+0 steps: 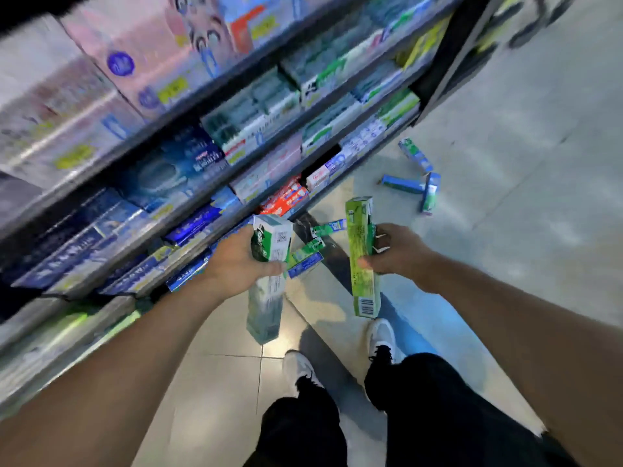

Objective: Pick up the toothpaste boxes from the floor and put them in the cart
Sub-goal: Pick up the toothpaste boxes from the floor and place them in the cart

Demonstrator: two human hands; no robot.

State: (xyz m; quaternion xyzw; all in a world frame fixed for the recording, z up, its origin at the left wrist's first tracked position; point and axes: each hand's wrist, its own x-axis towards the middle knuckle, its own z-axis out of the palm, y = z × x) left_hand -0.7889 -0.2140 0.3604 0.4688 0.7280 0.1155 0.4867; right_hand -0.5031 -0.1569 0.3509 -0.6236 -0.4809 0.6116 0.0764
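Observation:
My left hand (241,264) grips a pale green-and-white toothpaste box (269,261) around its middle, its long side pointing down. In my right hand (394,251) I hold a bright green toothpaste box (362,257), also upright. Between my hands, lower on the floor, lie three small boxes: two green ones (328,228) (308,247) and a blue one (305,264). Further off by the shelf's end lie three more blue-green boxes (414,154) (403,184) (431,193). No cart shows in the view.
A tall shelf unit (202,156) packed with toothpaste boxes runs along my left. The tiled floor (522,197) opens to the right. My two white shoes (300,365) (382,335) and dark trouser legs stand below my hands.

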